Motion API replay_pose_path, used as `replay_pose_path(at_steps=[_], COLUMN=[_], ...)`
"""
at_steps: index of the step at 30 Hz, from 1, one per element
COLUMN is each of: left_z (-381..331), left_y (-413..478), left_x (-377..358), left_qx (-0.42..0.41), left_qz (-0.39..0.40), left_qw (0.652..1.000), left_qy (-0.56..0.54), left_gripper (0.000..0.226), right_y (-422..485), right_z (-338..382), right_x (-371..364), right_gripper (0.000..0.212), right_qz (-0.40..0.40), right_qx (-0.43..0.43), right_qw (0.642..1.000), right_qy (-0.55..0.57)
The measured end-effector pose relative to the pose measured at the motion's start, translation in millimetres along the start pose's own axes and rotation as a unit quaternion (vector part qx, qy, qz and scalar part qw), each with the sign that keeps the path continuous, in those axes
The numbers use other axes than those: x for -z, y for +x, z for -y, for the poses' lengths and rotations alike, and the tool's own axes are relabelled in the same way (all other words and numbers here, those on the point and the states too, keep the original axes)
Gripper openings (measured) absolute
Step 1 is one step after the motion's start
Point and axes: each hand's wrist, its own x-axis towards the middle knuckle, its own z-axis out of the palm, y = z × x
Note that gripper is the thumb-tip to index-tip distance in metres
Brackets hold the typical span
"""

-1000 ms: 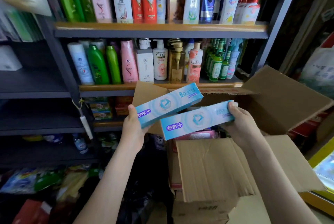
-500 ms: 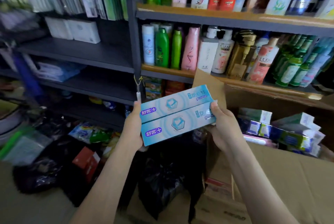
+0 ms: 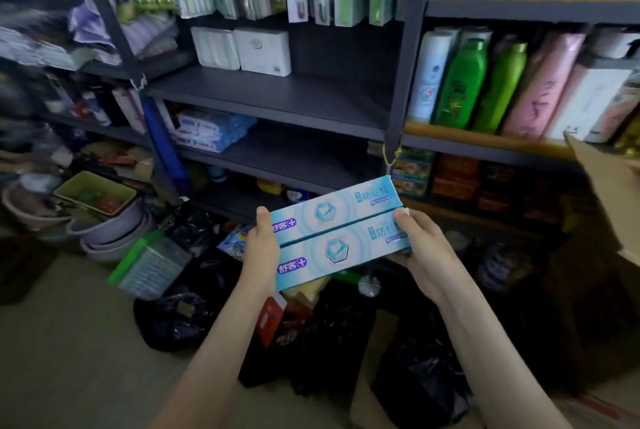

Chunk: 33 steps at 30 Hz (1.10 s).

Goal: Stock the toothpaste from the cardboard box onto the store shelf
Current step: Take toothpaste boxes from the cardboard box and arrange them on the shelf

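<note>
Two light-blue toothpaste boxes sit pressed side by side, the upper toothpaste box (image 3: 332,209) above the lower toothpaste box (image 3: 341,252). My left hand (image 3: 261,248) grips their left ends and my right hand (image 3: 420,248) grips their right ends. Both boxes hang in the air in front of the dark grey shelf (image 3: 277,96), below its board. Only one flap of the cardboard box (image 3: 609,193) shows at the right edge.
Two white packs (image 3: 242,49) stand at the back left of the grey shelf. Blue packets (image 3: 211,129) lie on the shelf below. Shampoo bottles (image 3: 485,82) fill the right-hand unit. Black bags (image 3: 194,293) and stacked basins (image 3: 104,224) crowd the floor.
The view has swung left, away from the cardboard box toward the grey shelf. The two boxes, held apart a second ago, are now pressed together between both hands.
</note>
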Motion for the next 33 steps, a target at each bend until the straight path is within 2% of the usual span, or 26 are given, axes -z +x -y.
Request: replay_pose_path(at_steps=[4, 7, 11, 16, 21, 27, 33], left_z=[-8, -11, -19, -36, -43, -55, -62], left_y=[50, 86, 132, 184, 237, 312, 417], left_x=[23, 31, 35, 40, 54, 91, 130], left_qx=[0.013, 0.029, 0.038, 0.075, 0.014, 0.035, 0.023], left_qz=[0.021, 0.037, 0.067, 0.122, 0.067, 0.027, 0.069], left_qw=[0.999, 0.998, 0.996, 0.990, 0.994, 0.995, 0.991], left_qy=[0.027, 0.039, 0.049, -0.001, 0.086, 0.087, 0.112], left_gripper=[0.064, 0.067, 0.064, 0.051, 0.046, 0.048, 0.048], right_y=[28, 52, 89, 143, 202, 261, 312], right_z=[-5, -12, -28, -44, -55, -73, -104], right_x=[-41, -66, -91, -123, -172, -237, -322], right_gripper=[0.038, 0.040, 0.038, 0.034, 0.019, 0.027, 0.033], right_qz=[0.013, -0.006, -0.025, -0.020, 0.009, 0.046, -0.019], right_qx=[-0.014, -0.006, -0.010, -0.033, -0.065, -0.113, -0.109], right_qw=[0.998, 0.996, 0.999, 0.999, 0.998, 0.992, 0.994], right_qy=[-0.066, -0.084, -0.041, 0.026, 0.023, 0.009, -0.004])
